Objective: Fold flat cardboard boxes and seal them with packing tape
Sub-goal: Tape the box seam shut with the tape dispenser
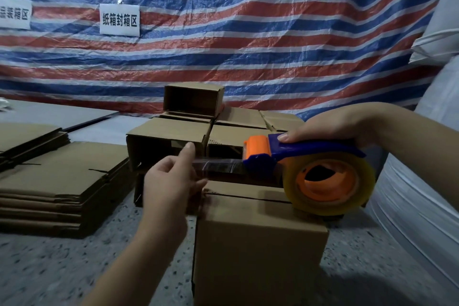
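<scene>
Left hand point(166, 181) pinches tape point(218, 166) | right hand point(330, 126) grips dispenser point(298, 156)

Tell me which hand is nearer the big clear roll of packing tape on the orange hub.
Right. The right hand grips the blue dispenser handle just above the clear tape roll. The left hand pinches the pulled-out tape strip, well to the roll's left.

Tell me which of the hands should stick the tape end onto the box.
Left hand: it already pinches the tape strip beside the box; the right hand grips the dispenser.
</scene>
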`<state>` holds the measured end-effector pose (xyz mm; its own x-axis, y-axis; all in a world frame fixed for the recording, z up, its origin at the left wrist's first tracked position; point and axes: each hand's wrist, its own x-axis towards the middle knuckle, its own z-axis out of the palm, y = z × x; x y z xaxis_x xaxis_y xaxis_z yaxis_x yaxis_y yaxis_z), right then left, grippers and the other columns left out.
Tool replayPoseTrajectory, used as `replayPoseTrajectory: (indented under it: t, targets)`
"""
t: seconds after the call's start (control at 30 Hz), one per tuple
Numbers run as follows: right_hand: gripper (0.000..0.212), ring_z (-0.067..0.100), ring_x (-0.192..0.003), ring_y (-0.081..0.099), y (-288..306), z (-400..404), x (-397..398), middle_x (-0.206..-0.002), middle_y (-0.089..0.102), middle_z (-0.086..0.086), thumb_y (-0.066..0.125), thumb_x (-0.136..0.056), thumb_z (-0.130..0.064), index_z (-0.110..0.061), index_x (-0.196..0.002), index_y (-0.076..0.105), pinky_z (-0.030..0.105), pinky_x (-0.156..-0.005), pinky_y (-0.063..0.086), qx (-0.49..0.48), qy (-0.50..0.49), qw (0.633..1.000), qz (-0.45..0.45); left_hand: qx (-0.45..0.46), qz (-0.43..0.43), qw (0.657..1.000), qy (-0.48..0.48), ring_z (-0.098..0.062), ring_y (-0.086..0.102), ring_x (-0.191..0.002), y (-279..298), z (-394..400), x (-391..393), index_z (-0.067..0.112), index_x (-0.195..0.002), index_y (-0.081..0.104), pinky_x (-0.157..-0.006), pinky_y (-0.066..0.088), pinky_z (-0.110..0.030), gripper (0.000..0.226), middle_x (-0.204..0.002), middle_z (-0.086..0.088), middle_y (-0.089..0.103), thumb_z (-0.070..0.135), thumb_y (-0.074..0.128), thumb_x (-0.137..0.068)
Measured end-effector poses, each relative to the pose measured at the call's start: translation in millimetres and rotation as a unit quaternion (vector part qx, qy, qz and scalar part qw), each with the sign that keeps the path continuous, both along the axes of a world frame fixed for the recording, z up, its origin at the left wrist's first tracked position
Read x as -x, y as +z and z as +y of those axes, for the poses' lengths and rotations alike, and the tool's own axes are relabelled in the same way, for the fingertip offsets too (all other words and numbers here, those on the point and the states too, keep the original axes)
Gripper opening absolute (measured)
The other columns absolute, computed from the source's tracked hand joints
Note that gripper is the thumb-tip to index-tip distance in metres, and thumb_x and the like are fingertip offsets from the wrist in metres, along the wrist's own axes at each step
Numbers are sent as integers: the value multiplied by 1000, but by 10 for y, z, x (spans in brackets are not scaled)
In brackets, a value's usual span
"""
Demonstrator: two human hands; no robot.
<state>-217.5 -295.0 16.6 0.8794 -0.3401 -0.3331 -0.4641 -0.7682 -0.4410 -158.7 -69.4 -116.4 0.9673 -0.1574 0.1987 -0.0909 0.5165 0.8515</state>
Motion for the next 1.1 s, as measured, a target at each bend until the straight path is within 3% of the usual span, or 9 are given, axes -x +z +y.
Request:
replayPoseTrajectory:
  t: [0.07, 0.17, 0.23, 0.43, 0.77, 0.9, 1.0, 1.1]
  targets:
    - [85, 21, -77, 71, 105, 33, 82, -96, 77, 12, 74, -56, -69, -14, -120, 62, 33, -68, 60, -25, 16, 999, 42, -93, -28, 995, 1, -2, 54, -40, -126, 108, -74, 6, -72, 58, -42, 46, -17, 32, -48, 6, 57, 32, 62, -91]
    - [87, 17, -67, 72, 206, 132, 121, -88, 77, 8, 74, -49, -72, -16, -114, 64, 26, -55, 57, 14, 36, 996, 75, -154, -25, 988, 18, -14, 61, -54, -244, 241, -131, 5, -68, 59, -47, 49, -23, 32, -67, -11, 65, 28, 66, -90]
    - [83, 17, -66, 73, 183, 199, 27, -86, 78, 7, 73, -51, -73, -16, -111, 66, 26, -54, 56, 47, 47, 995, 76, -180, -25, 983, 32, -22, 61, -64, -301, 252, -158, 7, -64, 57, -51, 50, -26, 35, -73, -18, 64, 27, 65, -91]
    - [79, 16, -65, 74, 186, 228, -43, -84, 78, 5, 71, -55, -73, -15, -107, 68, 25, -52, 55, 66, 38, 993, 88, -234, -30, 971, 38, -11, 53, -54, -451, 257, -187, 10, -63, 54, -50, 49, -25, 38, -51, 4, 51, 32, 64, -92]
    - [80, 16, -64, 73, 179, 229, -19, -83, 78, 5, 71, -51, -74, -16, -106, 69, 25, -52, 54, 64, 42, 994, 79, -257, 3, 966, 2, -17, 52, -60, -606, 137, -125, 11, -61, 50, -55, 50, -30, 42, -55, -1, 50, 37, 65, -91]
    - [78, 16, -65, 73, 181, 235, -12, -84, 78, 6, 70, -55, -73, -15, -107, 69, 25, -53, 55, 63, 42, 994, 81, -250, 38, 966, -46, -27, 50, -71, -649, 95, -108, 5, -75, 57, -71, 47, -41, 43, -73, -14, 53, 46, 62, -90]
    - [79, 16, -65, 73, 174, 224, -3, -84, 78, 6, 72, -53, -72, -15, -108, 69, 25, -52, 54, 52, 37, 995, 76, -233, 58, 968, -71, -28, 50, -77, -683, 85, -86, -10, -90, 61, -74, 42, -41, 62, -78, -14, 57, 52, 60, -88]
    - [80, 17, -65, 73, 170, 214, -1, -85, 77, 7, 73, -53, -71, -15, -110, 68, 26, -52, 55, 44, 38, 995, 78, -237, 75, 966, -70, -20, 52, -73, -706, 53, -41, 2, -96, 73, -72, 40, -32, 67, -73, -4, 64, 64, 56, -79]
